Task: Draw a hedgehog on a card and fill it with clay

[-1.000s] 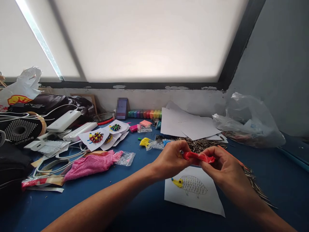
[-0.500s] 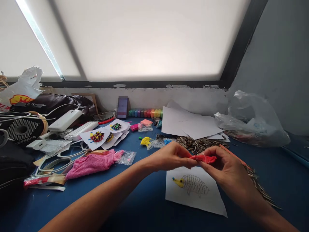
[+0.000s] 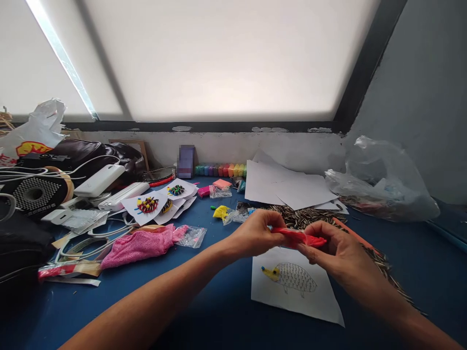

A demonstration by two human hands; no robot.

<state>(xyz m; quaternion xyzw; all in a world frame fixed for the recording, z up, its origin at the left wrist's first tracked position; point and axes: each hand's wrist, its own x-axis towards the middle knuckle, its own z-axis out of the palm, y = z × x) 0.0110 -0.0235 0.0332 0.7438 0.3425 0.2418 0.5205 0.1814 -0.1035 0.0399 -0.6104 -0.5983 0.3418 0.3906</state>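
Note:
A packet of red modelling clay [image 3: 298,238] is stretched between my hands, its clear wrapper partly showing. My left hand [image 3: 260,233] pinches its left end. At the other end, the thumb and fingers of my right hand [image 3: 333,248] are closed on it. Below lies a sheet of white paper [image 3: 270,291] with a hedgehog drawing [image 3: 297,278] whose snout is yellow clay with a blue tip. Behind my hands is a pile of striped sunflower seeds [image 3: 299,217]. Yellow clay [image 3: 220,212] in a clear bag rests left of the seeds.
Finished-looking hedgehog pictures [image 3: 148,206] lie on the left, near a pink cloth [image 3: 136,247] and a white power bank [image 3: 100,180]. A row of coloured clay packs [image 3: 221,170] lines the wall. White sheets [image 3: 288,187] and a plastic bag [image 3: 390,189] sit behind on the right.
My left hand has shifted left, away from my right hand. More of the red clay packet now shows between them.

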